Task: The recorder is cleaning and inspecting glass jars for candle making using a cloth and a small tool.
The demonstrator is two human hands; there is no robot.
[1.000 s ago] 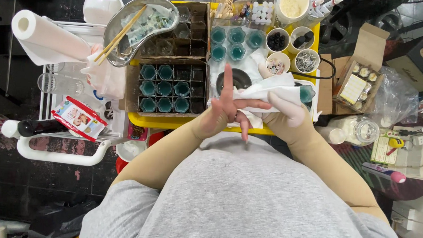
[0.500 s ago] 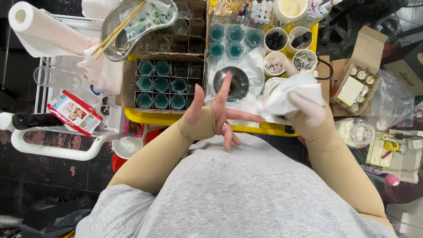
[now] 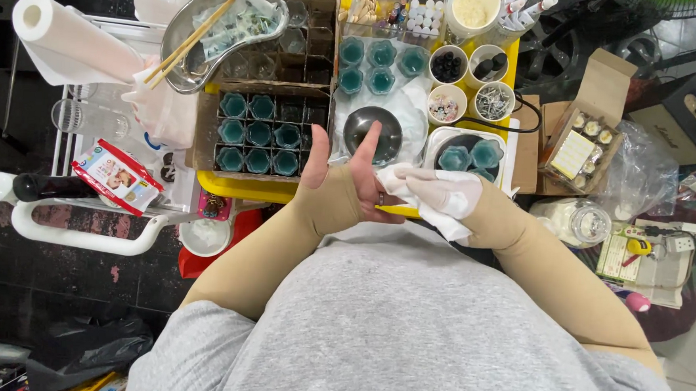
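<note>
Wiping now the turned-up left hand (image 3: 354,189) with tissue (image 3: 435,198).

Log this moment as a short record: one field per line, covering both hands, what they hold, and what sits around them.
left hand: open, palm up, fingers spread, being wiped
right hand: wrapped in a white tissue, pressing it on the left fingers
in front: dark round bowl on white paper
left of it: cardboard divider box with teal-filled small glasses
surface: yellow tray
far left: paper towel roll
upper left: metal kidney dish with chopsticks
</note>
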